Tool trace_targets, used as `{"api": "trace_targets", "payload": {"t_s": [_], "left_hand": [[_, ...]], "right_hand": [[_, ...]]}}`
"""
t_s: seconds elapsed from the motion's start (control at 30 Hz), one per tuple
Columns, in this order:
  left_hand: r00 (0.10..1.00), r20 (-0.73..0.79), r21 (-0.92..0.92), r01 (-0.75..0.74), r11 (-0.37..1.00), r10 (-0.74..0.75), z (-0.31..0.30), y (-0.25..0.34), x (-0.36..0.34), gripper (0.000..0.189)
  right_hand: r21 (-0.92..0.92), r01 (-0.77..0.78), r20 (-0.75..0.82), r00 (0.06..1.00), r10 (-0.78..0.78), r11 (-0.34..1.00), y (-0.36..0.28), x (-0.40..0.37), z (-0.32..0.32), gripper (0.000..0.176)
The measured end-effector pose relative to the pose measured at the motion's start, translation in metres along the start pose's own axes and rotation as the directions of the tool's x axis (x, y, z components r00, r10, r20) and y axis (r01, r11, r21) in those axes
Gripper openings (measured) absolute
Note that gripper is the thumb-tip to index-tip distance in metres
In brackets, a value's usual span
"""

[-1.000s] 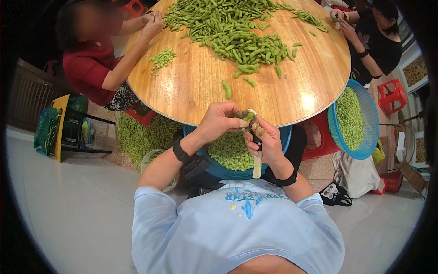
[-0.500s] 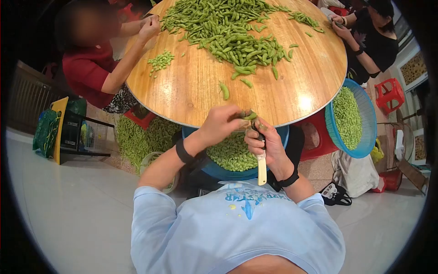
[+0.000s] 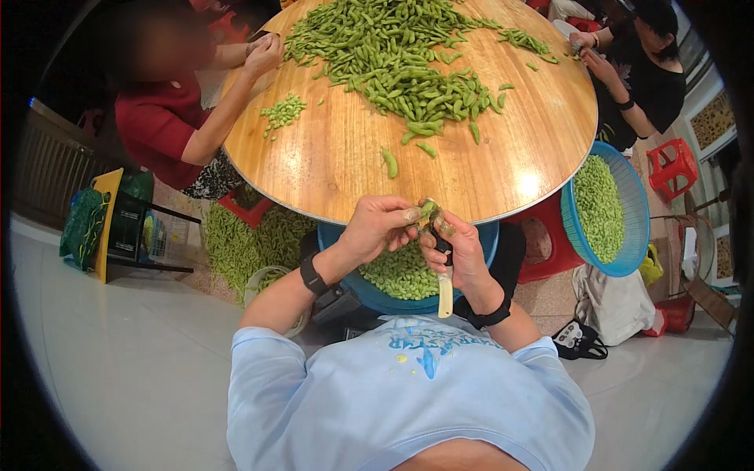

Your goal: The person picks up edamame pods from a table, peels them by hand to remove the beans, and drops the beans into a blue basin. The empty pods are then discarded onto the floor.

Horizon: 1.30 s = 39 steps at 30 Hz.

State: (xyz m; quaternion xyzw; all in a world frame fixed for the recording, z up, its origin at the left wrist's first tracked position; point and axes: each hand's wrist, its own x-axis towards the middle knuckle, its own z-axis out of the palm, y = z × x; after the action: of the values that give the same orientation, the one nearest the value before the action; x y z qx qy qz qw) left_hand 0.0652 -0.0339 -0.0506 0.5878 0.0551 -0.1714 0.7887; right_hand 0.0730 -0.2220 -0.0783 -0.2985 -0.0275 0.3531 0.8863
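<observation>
Near the table's front edge, my left hand (image 3: 378,228) pinches one side of a green bean pod (image 3: 426,210). My right hand (image 3: 459,253) is wrapped round a tool with a dark upper part and a cream handle (image 3: 445,295), and its fingertips touch the same pod. Below both hands lies a blue basin (image 3: 377,297) of shelled green beans (image 3: 402,273). A loose pod (image 3: 389,163) rests on the round wooden table (image 3: 330,169), in front of a large heap of pods (image 3: 408,67).
A person in red (image 3: 161,118) works at the left beside a small bean pile (image 3: 283,111). Another person in black (image 3: 648,82) sits at the right. A blue basket (image 3: 642,228) of beans stands right of a red stool (image 3: 550,243). Pods cover the floor at left (image 3: 251,239).
My left hand has moved slightly down and its fingers have shifted on the pod, which now sits more upright between my hands. The cream handle has tilted a little left.
</observation>
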Motion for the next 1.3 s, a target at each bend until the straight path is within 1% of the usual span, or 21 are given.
{"api": "trace_targets", "payload": {"t_s": [0.03, 0.07, 0.1, 0.13, 0.2, 0.23, 0.3, 0.33, 0.4, 0.5, 0.57, 0.67, 0.77, 0.83, 0.9, 0.97, 1.0, 1.07, 1.1, 1.17, 1.3], "left_hand": [[1.0, 0.001, 0.008, -0.02, 1.0, 0.02, 0.002, -0.001, 0.0, 0.014], [1.0, 0.0, 0.009, -0.022, 1.0, 0.022, 0.004, -0.001, -0.001, 0.014], [0.997, -0.038, 0.141, -0.06, 0.988, 0.066, 0.01, 0.0, -0.003, 0.015], [0.991, -0.071, 0.271, -0.09, 0.958, 0.113, 0.013, 0.0, -0.006, 0.016], [0.98, -0.063, 0.368, -0.152, 0.917, 0.188, 0.017, -0.005, -0.009, 0.017], [0.964, -0.043, 0.461, -0.215, 0.861, 0.263, 0.018, -0.006, -0.01, 0.018], [0.946, -0.021, 0.58, -0.251, 0.775, 0.323, 0.02, -0.006, -0.012, 0.018], [0.926, 0.007, 0.686, -0.278, 0.672, 0.376, 0.021, -0.006, -0.013, 0.017], [0.927, 0.007, 0.697, -0.273, 0.663, 0.375, 0.024, -0.007, -0.017, 0.016], [0.926, 0.02, 0.74, -0.267, 0.618, 0.377, 0.027, -0.005, -0.024, 0.013], [0.925, 0.031, 0.765, -0.265, 0.587, 0.378, 0.029, -0.006, -0.032, 0.011], [0.871, 0.186, 0.852, -0.373, 0.366, 0.455, 0.021, -0.002, -0.054, 0.012], [0.988, 0.113, 0.989, -0.122, -0.086, -0.102, -0.009, 0.028, -0.084, 0.008], [0.971, 0.123, 0.958, -0.17, -0.23, -0.206, -0.037, 0.031, -0.09, 0.008], [0.981, 0.193, 0.948, -0.177, -0.265, 0.035, -0.04, 0.037, -0.082, 0.006], [0.958, 0.256, 0.952, -0.226, -0.207, 0.132, -0.037, 0.047, -0.047, 0.012], [0.901, 0.336, 0.936, -0.287, -0.205, 0.274, -0.034, 0.05, -0.028, 0.016], [0.772, 0.467, 0.884, -0.39, -0.259, 0.431, -0.038, 0.052, 0.014, 0.024], [0.721, 0.528, 0.848, -0.429, -0.311, 0.449, -0.044, 0.051, 0.035, 0.028], [0.724, 0.529, 0.848, -0.428, -0.312, 0.442, -0.061, 0.039, 0.07, 0.027], [0.676, 0.52, 0.845, -0.494, -0.202, 0.522, -0.062, 0.034, 0.081, 0.021]], "right_hand": [[-0.001, 0.002, 0.003, 1.0, -0.002, 1.0, 0.001, 0.001, -0.001, 0.031], [-0.224, 0.097, -0.035, 0.994, -0.107, 0.97, 0.003, 0.003, -0.004, 0.03], [-0.437, 0.173, -0.05, 0.975, -0.216, 0.883, 0.005, 0.004, -0.007, 0.029], [-0.436, 0.171, -0.051, 0.975, -0.214, 0.884, 0.007, 0.006, -0.007, 0.029], [-0.856, 0.423, 0.164, 0.767, -0.62, 0.297, 0.01, 0.013, -0.004, 0.034], [-0.856, 0.424, 0.165, 0.767, -0.62, 0.297, 0.007, 0.013, -0.002, 0.034], [-0.921, 0.388, 0.331, 0.713, -0.618, -0.045, -0.001, 0.009, 0.003, 0.041], [-0.921, 0.388, 0.331, 0.714, -0.617, -0.045, -0.001, 0.01, 0.003, 0.041], [-0.878, 0.411, 0.469, 0.627, -0.622, -0.248, 0.001, 0.012, 0.004, 0.043], [-0.857, 0.441, 0.506, 0.622, -0.598, -0.266, 0.006, 0.012, 0.002, 0.038], [-0.879, 0.427, 0.467, 0.684, -0.561, -0.212, 0.008, 0.011, -0.007, 0.034], [-0.883, 0.454, 0.452, 0.758, -0.471, -0.117, 0.007, 0.006, -0.008, 0.027], [-0.874, 0.484, 0.469, 0.819, -0.33, -0.041, 0.003, -0.004, -0.011, 0.023], [-0.802, 0.578, 0.596, 0.762, -0.253, -0.148, 0.009, -0.003, -0.021, 0.022], [-0.804, 0.571, 0.594, 0.77, -0.233, -0.165, 0.008, -0.003, -0.017, 0.024], [-0.814, 0.557, 0.579, 0.75, -0.319, -0.166, 0.006, 0.0, -0.015, 0.02], [-0.813, 0.557, 0.58, 0.75, -0.319, -0.17, 0.008, 0.0, -0.016, 0.02], [-0.9, 0.406, 0.352, 0.89, -0.29, 0.155, 0.011, 0.0, -0.022, 0.012], [-0.902, 0.406, 0.354, 0.89, -0.288, 0.149, 0.01, -0.002, -0.02, 0.012], [-0.739, 0.173, 0.049, 0.978, -0.204, 0.651, 0.007, -0.006, -0.013, 0.008], [-0.587, 0.12, -0.034, 0.984, -0.173, 0.801, -0.006, -0.003, -0.006, 0.019]]}}
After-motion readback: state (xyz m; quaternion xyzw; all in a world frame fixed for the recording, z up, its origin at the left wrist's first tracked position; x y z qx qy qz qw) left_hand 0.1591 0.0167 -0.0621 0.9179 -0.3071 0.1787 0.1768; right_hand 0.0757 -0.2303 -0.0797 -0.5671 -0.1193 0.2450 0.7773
